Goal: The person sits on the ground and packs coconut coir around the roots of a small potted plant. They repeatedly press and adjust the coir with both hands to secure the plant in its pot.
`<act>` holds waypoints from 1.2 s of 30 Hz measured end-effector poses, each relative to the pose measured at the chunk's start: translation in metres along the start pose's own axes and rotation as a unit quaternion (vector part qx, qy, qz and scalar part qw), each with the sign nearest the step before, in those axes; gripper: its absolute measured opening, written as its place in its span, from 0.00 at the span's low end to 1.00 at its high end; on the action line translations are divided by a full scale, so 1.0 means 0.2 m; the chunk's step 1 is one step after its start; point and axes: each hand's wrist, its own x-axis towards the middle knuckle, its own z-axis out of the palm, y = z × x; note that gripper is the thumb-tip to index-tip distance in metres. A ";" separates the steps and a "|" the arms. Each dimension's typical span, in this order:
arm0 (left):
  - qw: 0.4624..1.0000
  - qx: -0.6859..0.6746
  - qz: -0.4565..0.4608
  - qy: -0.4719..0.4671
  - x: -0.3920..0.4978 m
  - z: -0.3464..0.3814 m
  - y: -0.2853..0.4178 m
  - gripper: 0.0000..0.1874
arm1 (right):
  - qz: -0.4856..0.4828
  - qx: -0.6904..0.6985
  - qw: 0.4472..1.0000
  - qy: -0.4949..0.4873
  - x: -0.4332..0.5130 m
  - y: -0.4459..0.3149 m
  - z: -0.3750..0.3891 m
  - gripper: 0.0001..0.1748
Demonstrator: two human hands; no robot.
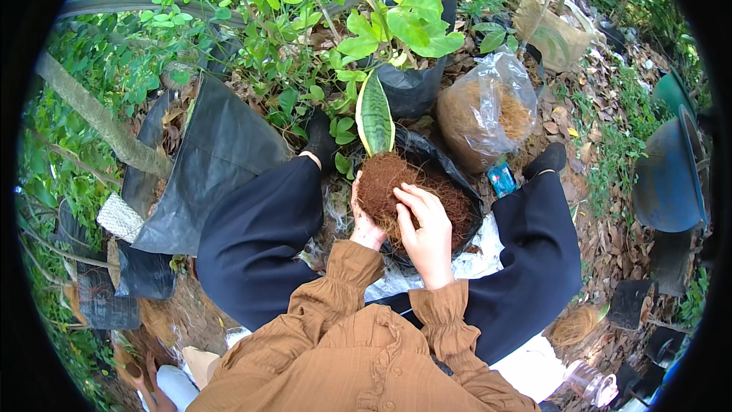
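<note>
My left hand (pixel 367 225) cups a clump of reddish-brown coir (pixel 384 178) from its left side and below. A single snake plant leaf (pixel 376 114), green with yellow margins, stands out of the clump's far side. My right hand (pixel 424 218) rests its fingertips on the clump's right edge, palm down, fingers slightly bent. Beneath both hands is a black plastic grow bag (pixel 473 194) with its mouth towards me. Loose coir (pixel 449 197) fills the part of it that shows. The clump and my hands hide the bag's left part.
A clear plastic bag of coir fibre (pixel 483 109) stands beyond the grow bag, near a small teal packet (pixel 502 179). Black planters (pixel 412 88) and leafy plants are ahead. Blue basin (pixel 666 174) at right; tree trunk (pixel 108 117) at left. Another person's hand (pixel 138 379) shows lower left.
</note>
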 end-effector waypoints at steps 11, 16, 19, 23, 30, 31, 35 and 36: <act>0.996 -0.053 -0.049 -0.048 -0.01 0.02 0.01 0.28 | -0.099 -0.024 0.995 -0.019 -0.01 0.04 -0.01 0.16; 0.998 -0.038 -0.041 -0.039 -0.04 0.05 0.00 0.29 | -0.170 -0.031 0.985 -0.023 -0.02 0.07 0.00 0.15; 0.999 -0.024 -0.030 -0.022 -0.05 0.06 0.00 0.30 | -0.166 -0.012 0.986 -0.009 -0.03 0.08 0.00 0.14; 0.999 -0.026 -0.036 -0.026 -0.05 0.06 -0.01 0.31 | -0.169 -0.001 0.986 -0.009 -0.02 0.09 0.00 0.13; 1.000 0.013 -0.011 0.007 -0.04 0.03 -0.03 0.32 | -0.109 0.011 0.993 0.041 -0.02 0.08 -0.01 0.10; 1.000 0.011 -0.015 -0.004 -0.04 0.03 -0.03 0.32 | -0.104 0.009 0.994 0.036 -0.02 0.08 -0.01 0.10; 0.999 -0.019 -0.042 -0.019 -0.05 0.04 -0.03 0.32 | -0.089 0.009 0.995 0.031 -0.02 0.09 -0.02 0.11; 0.998 -0.033 -0.048 -0.012 -0.05 0.05 -0.03 0.32 | -0.074 0.013 0.997 0.031 -0.02 0.09 -0.02 0.11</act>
